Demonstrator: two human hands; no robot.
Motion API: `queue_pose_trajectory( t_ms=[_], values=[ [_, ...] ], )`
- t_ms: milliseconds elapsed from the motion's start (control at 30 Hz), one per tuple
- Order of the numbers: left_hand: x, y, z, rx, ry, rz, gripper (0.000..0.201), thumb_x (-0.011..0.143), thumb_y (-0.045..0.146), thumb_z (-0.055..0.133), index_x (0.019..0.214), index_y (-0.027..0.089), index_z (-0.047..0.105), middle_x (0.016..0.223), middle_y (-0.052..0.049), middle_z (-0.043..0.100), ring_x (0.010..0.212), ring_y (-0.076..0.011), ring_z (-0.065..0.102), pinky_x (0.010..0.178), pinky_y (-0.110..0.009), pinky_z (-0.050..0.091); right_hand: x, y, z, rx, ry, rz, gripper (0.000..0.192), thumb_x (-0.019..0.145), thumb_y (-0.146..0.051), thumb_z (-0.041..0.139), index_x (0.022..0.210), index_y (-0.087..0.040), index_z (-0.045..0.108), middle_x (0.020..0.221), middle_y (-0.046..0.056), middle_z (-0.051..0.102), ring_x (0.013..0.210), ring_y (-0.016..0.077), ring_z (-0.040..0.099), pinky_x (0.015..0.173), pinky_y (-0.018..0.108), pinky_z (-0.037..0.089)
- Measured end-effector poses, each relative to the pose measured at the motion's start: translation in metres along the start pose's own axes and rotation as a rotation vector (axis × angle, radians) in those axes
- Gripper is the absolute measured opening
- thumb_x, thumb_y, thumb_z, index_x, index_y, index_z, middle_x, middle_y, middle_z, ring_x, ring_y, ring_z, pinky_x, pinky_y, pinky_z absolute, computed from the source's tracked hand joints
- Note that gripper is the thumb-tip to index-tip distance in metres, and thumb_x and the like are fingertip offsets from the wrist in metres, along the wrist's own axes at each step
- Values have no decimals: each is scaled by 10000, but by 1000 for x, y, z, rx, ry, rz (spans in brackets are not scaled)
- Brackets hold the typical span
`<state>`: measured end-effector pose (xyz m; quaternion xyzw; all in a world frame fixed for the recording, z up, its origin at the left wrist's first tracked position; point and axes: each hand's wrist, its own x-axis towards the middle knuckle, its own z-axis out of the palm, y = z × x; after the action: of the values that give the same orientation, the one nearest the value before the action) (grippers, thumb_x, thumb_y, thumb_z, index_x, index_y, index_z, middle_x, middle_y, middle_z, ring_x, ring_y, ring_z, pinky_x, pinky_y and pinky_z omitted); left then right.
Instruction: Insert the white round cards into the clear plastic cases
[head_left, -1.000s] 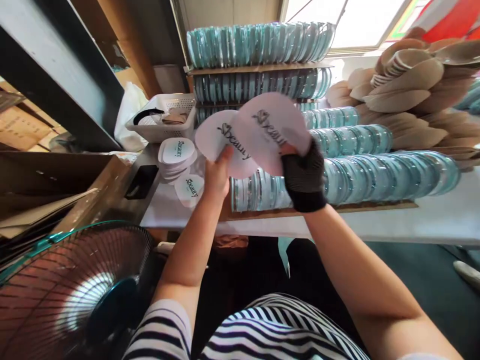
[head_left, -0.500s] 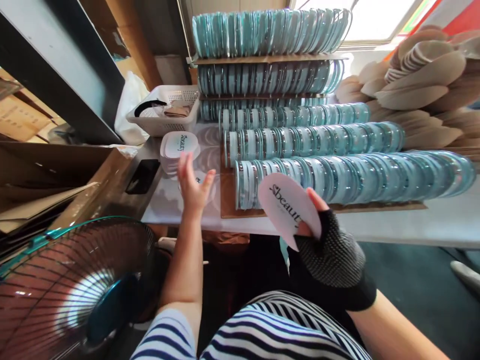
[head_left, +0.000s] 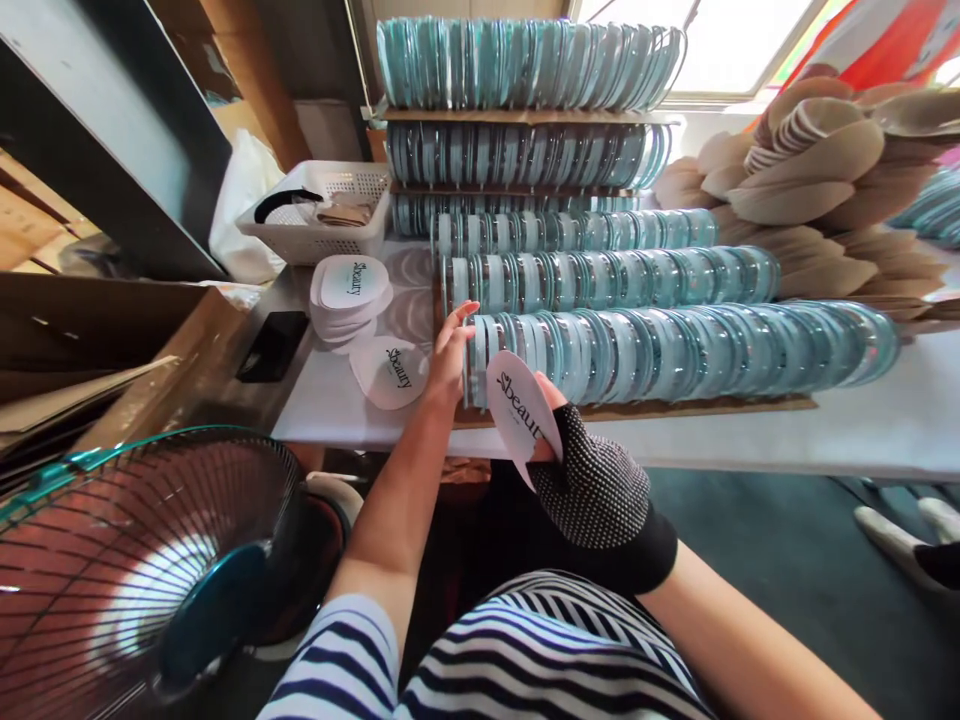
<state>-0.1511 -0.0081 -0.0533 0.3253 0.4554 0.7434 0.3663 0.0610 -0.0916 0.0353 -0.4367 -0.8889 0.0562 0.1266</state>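
My right hand (head_left: 592,490), in a black dotted fingerless glove, holds a pale pink rounded card (head_left: 521,412) printed "beauty" just in front of the nearest row of teal-rimmed round discs (head_left: 675,350). My left hand (head_left: 450,350) is bare, fingers spread, touching the left end of that row. A single "beauty" card (head_left: 390,370) lies flat on the white table (head_left: 330,405) left of my left hand. Behind it sits a stack of the same cards (head_left: 350,290).
More rows of teal discs (head_left: 525,65) rise on cardboard sheets behind. A white basket (head_left: 322,215) stands at back left, a black phone (head_left: 274,345) near the table's left edge. Tan oval pieces (head_left: 817,180) pile at right. A fan (head_left: 142,570) stands at lower left.
A second ago both hands held two cards up. One card now lies on the table; my left hand moved to the disc row, and my right hand lowered its card toward it.
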Motion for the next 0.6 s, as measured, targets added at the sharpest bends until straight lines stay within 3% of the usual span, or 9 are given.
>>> queue_pose_trajectory(
  t_ms=[67, 167, 267, 433, 600],
  values=[
    [-1, 2, 2, -39, 17, -32, 403, 776, 212, 502, 1151, 252, 645, 1066, -36, 663, 968, -165, 621, 899, -298, 488, 6, -3, 5, -30, -62, 36, 634, 933, -310, 343, 1550, -217, 226, 918, 94, 752, 625, 255, 696, 549, 350, 532],
    [-5, 6, 5, -81, 39, -102, 432, 759, 215, 513, 1170, 260, 637, 897, -12, 649, 696, -121, 592, 661, -240, 492, 35, -10, 20, -71, -121, 64, 673, 904, -282, 392, 1547, -188, 220, 862, 96, 746, 665, 255, 697, 596, 326, 508],
    [-9, 12, 7, -110, 50, -177, 464, 748, 226, 528, 1202, 268, 620, 750, 13, 591, 532, -96, 506, 484, -211, 409, 68, -13, 36, -65, -90, 24, 641, 911, -329, 401, 1516, -157, 275, 898, 114, 741, 725, 244, 692, 635, 300, 472],
    [-10, 15, 7, -112, 41, -165, 433, 741, 217, 524, 1158, 261, 630, 752, 9, 594, 551, -101, 515, 493, -211, 420, 70, -4, 39, 27, 80, 49, 459, 931, -443, 360, 1218, -144, 558, 810, 100, 717, 709, 226, 667, 617, 265, 397],
    [-6, 8, 5, -72, 26, -135, 431, 756, 245, 519, 1174, 265, 621, 715, 17, 567, 517, -103, 484, 517, -232, 437, 70, 9, 32, 299, 46, -13, 267, 914, -347, 421, 915, -166, 618, 811, 71, 700, 722, 173, 644, 633, 247, 401]
  ],
)
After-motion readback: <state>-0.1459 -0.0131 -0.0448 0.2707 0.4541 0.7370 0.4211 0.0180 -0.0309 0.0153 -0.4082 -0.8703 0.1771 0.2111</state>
